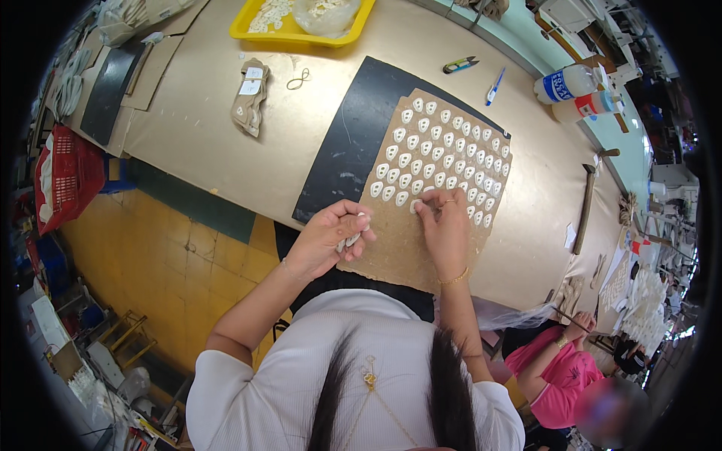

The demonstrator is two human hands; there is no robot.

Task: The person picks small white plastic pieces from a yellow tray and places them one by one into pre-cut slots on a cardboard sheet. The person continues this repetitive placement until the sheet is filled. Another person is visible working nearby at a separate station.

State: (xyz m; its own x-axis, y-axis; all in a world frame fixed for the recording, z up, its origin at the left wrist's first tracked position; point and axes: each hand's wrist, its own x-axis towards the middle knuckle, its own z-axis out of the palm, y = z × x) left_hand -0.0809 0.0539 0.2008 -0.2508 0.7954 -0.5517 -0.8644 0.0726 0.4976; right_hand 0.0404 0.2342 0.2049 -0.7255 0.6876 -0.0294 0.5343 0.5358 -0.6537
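A brown cardboard sheet [395, 255] lies in front of me, with rows of small white oval pieces [404, 180] on its upper part. Each piece has a dark spot or hole in its middle. My right hand [447, 233] is over the sheet, finger and thumb pinching a white oval piece [415, 206] at the near end of the nearest row. Off the sheet's left edge, my left hand [327, 239] is curled round several more white pieces [348, 240]. Beneath the cardboard is a black board [338, 143], showing along its left and far sides.
A yellow tray [239, 31] holding white pieces and a plastic bag stands at the far left. Closer are brown bundled pieces [250, 98]. Thread snips [460, 65], a blue pen [495, 86], bottles [568, 83] and a hammer [584, 207] lie rightward. A co-worker in pink [556, 368] sits at right.
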